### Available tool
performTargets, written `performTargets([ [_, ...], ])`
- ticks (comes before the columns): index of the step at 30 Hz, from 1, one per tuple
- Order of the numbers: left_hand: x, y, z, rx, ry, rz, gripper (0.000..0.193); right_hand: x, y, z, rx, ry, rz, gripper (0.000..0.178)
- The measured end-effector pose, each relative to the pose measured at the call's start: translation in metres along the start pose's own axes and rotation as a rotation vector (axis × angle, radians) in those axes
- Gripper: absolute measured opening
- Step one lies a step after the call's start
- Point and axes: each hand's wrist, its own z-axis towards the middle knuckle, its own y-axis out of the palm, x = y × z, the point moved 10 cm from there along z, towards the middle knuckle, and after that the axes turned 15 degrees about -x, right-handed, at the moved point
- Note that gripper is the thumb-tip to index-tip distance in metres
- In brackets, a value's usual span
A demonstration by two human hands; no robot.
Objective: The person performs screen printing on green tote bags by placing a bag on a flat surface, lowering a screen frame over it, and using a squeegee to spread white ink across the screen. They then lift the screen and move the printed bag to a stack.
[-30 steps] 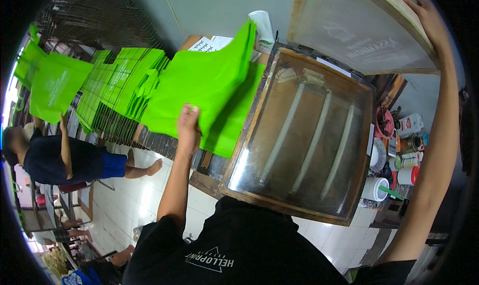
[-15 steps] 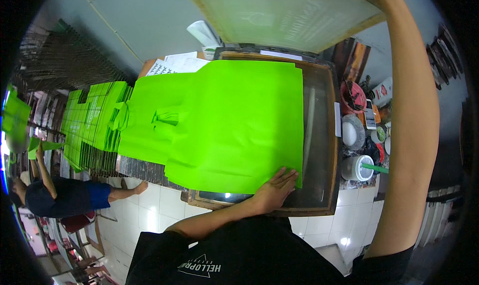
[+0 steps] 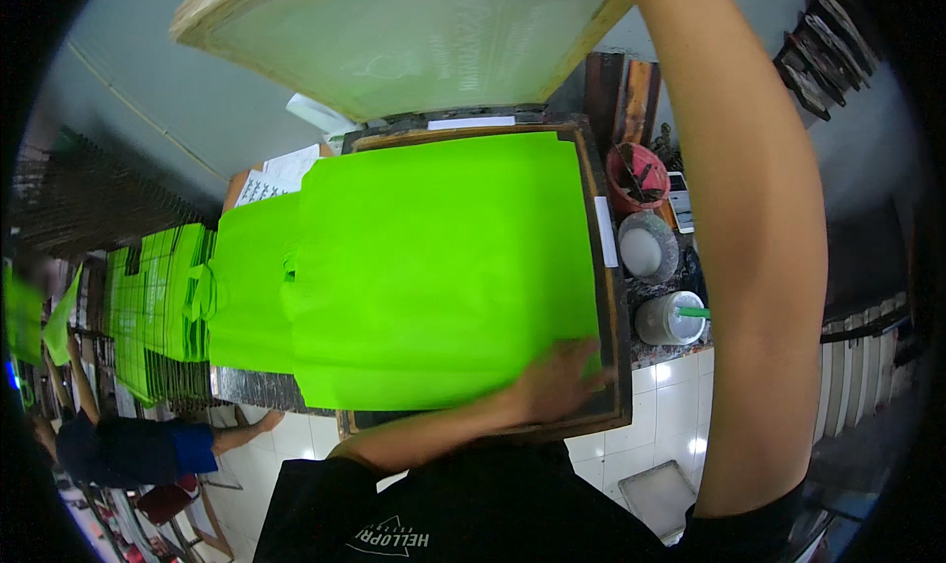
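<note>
A bright green fabric bag lies flat over the dark wood-framed board before me, its right edge close to the frame. My left hand, blurred by motion, grips the bag's near right corner, with a bit of green showing between the fingers. Above the board's far side, a printing screen with a pale green mesh and wooden frame is tilted up. My right forearm reaches up to the screen's right side; the hand is cut off by the top edge.
More green bags lie left of the board, beside a wire rack carrying others. At right stand a pink bowl, a phone and a white tub with a green handle. Another person works at far left.
The green bag has slid right across the board with my left hand, covering more of it. The view has shifted, and the screen stays raised.
</note>
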Motion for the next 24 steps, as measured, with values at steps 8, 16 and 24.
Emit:
performTargets([
  [8,-0.217,-0.211,0.131,0.405,-0.341,0.570,0.037,-0.025,-0.001,-0.003,-0.018,-0.083,0.008,0.042],
  [16,-0.234,-0.221,0.147,0.248,-0.301,0.395,0.023,-0.015,0.014,0.020,-0.064,-0.073,-0.283,0.041],
  [24,-0.226,-0.229,0.175,0.219,-0.240,0.479,0.018,-0.014,0.021,0.037,-0.079,-0.163,-0.479,0.037],
])
